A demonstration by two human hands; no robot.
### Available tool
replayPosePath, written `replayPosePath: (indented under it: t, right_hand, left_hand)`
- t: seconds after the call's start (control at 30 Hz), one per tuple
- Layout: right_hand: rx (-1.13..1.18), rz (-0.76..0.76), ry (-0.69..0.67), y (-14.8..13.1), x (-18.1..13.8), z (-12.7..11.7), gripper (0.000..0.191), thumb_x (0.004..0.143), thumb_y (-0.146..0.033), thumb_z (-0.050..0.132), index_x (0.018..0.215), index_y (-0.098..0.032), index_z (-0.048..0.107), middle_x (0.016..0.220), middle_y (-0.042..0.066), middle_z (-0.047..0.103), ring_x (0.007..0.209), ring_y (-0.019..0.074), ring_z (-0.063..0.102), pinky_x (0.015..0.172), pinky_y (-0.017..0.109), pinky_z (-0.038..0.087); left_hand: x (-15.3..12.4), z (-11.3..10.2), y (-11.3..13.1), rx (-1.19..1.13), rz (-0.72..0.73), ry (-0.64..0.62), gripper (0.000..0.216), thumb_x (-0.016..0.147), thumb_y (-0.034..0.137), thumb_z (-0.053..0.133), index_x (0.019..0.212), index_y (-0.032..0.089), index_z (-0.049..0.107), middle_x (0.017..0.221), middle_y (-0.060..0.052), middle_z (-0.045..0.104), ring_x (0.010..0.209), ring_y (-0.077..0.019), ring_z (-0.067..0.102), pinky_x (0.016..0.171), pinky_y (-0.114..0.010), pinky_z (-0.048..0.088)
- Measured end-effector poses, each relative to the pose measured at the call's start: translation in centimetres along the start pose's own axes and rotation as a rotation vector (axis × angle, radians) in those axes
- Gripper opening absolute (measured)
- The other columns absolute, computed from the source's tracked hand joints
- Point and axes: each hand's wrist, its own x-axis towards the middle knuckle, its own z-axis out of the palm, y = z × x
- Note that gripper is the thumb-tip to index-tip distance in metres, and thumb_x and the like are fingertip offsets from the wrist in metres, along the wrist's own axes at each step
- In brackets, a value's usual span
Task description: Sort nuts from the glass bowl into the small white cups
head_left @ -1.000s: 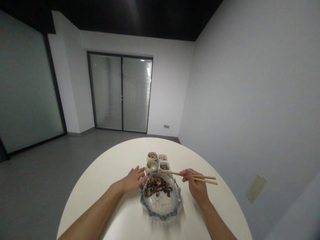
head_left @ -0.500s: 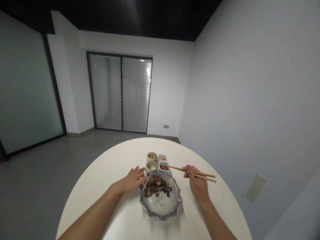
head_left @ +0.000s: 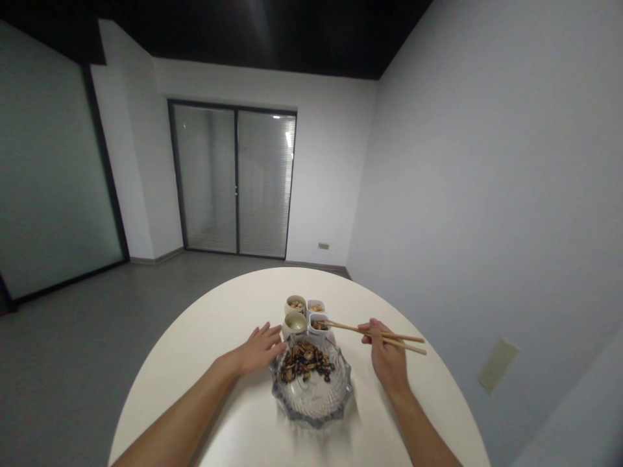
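Nearest to us, our two bare forearms reach in over the pale round worktop (head_left: 180, 370), one from the near left and one from the near right. Between them stands a clear glass bowl (head_left: 318, 423) with a scalloped rim; brown and blackish pieces (head_left: 306, 360) lie heaped across its far half, while its near half shows bare glass. At the bowl's far left, our left hand (head_left: 257, 350) lies palm down with its fingers spread and released, grasping nothing; the thumb is at the bowl's rim, though we cannot tell whether it presses on it. To the right of the bowl, our right hand (head_left: 387, 357) has its fingers grasping a pair of wooden chopsticks (head_left: 341, 326), whose thick ends point right and whose tips point left, into the near white dish (head_left: 319, 332). That dish sits just beyond the bowl and contains brown pieces; whether the tips pinch one is too small for us to tell. Just left of it is the near cream cup (head_left: 295, 322), with a bare inside. Farther on, we see the far cream cup (head_left: 287, 311) at left, holding small pale round pieces, and the far white dish (head_left: 316, 302) at right, with pale bits. Beyond the worktop, we face a grey floor (head_left: 146, 292) and a dark-framed glass door (head_left: 237, 181) with blinds.
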Motion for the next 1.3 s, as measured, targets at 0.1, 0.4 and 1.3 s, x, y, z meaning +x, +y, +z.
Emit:
replayPosePath:
  t: [0.1, 0.4, 1.3]
  right_hand:
    - [0.03, -0.06, 0.076, 0.1, -0.2, -0.2, 0.059, 0.095, -0.06, 0.044, 0.064, -0.017, 0.07, 0.056, 0.005, 0.064, 0.049, 0.0161, 0.057, 0.049, 0.027, 0.048]
    - [-0.007, -0.5, -0.107, -1.3, -0.8, -1.0, 0.058, 0.102, -0.033, 0.036, 0.049, -0.02, 0.054, 0.044, 0.001, 0.051, 0.041, 0.0119, 0.049, 0.044, 0.024, 0.037]
    - [-0.129, -0.544, -0.301, -1.8, -0.9, -1.0, 0.058, 0.103, -0.044, 0.036, 0.058, -0.02, 0.063, 0.05, 0.002, 0.057, 0.047, 0.0139, 0.053, 0.047, 0.025, 0.037]
  left_hand:
    - [0.2, 0.0, -0.2, 0.0, 0.002, -0.013, 0.061, 0.103, 0.061, 0.02, 0.147, 0.026, 0.044, 0.16, -0.007, 0.022, 0.147, -0.0361, 0.008, 0.115, -0.058, 0.007]
    - [0.7, -0.2, -0.4, -0.016, 0.009, -0.002, 0.062, 0.102, 0.064, 0.02, 0.147, 0.029, 0.045, 0.16, -0.005, 0.022, 0.147, -0.0355, 0.008, 0.115, -0.058, 0.007]
    - [0.8, -0.3, 0.2, -0.008, 0.014, 0.004, 0.062, 0.103, 0.063, 0.021, 0.143, 0.026, 0.05, 0.16, -0.007, 0.024, 0.147, -0.0359, 0.009, 0.116, -0.058, 0.007]
